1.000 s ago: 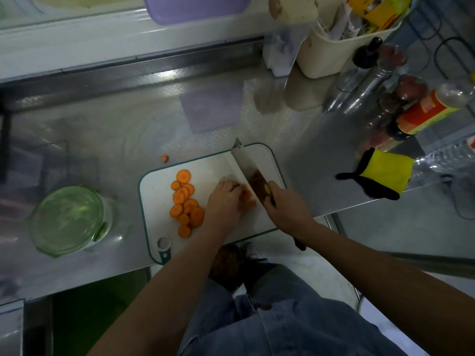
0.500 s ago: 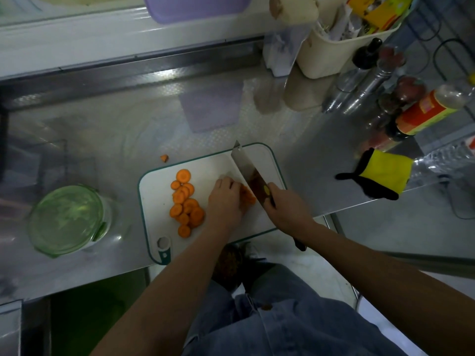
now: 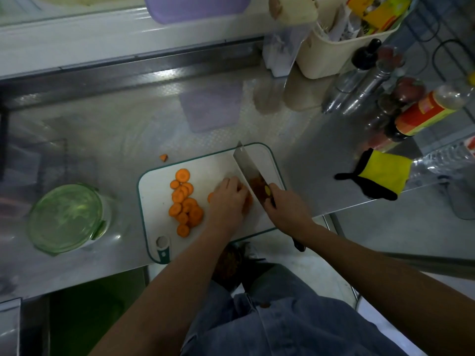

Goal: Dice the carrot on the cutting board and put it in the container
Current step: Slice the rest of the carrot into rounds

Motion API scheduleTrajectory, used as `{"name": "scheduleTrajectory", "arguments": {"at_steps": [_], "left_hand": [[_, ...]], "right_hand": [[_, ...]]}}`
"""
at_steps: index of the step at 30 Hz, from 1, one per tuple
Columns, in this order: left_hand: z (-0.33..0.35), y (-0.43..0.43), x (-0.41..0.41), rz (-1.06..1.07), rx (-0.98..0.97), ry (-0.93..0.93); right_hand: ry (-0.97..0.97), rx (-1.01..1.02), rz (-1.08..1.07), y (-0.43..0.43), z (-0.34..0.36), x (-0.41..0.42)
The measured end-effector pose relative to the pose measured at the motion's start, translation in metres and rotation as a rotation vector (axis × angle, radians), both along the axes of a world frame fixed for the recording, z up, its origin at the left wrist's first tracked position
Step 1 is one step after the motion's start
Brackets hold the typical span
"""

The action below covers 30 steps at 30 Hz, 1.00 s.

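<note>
Left hand (image 3: 228, 199) nearer flat steel cleaver (image 3: 248, 170)

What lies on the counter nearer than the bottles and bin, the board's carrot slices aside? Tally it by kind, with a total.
Cutting board: 1
Knife: 1
Green-lidded container: 1
Stray carrot piece: 1
Yellow-and-black glove: 1
Total: 5

Orange carrot slices (image 3: 185, 201) lie heaped flat on the white, teal-rimmed cutting board (image 3: 156, 201), just left of the fingers (image 3: 231, 182) of the left hand (image 3: 227, 201). A carrot piece (image 3: 248, 200) sits beneath them. The round, green-lidded container (image 3: 65, 217) stands well to their left.
</note>
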<state>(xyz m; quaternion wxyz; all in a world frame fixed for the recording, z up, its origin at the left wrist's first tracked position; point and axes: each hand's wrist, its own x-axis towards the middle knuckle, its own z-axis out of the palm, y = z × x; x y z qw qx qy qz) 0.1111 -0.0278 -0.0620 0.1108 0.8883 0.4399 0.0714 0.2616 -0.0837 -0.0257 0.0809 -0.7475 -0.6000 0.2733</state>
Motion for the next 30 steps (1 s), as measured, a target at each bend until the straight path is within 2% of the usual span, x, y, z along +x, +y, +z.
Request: {"name": "scheduleTrajectory", "arguments": {"at_steps": [8,13,21,30], "left_hand": [[0.002,-0.004,-0.002,0.133,-0.074,-0.009],[0.002,-0.005,-0.005,0.182,-0.127,-0.087],[-0.011,-0.003,-0.005,0.227,-0.162,-0.125],[-0.021,-0.001,-0.006,0.196,-0.145,-0.18]], "right_hand": [[-0.022,0.011,0.026,-0.001,0.002,-0.006],[-0.003,0.035,0.026,-0.001,0.001,-0.005],[-0.088,-0.015,0.125,0.005,0.011,-0.008],[-0.064,-0.055,0.153,0.006,0.004,-0.01]]}}
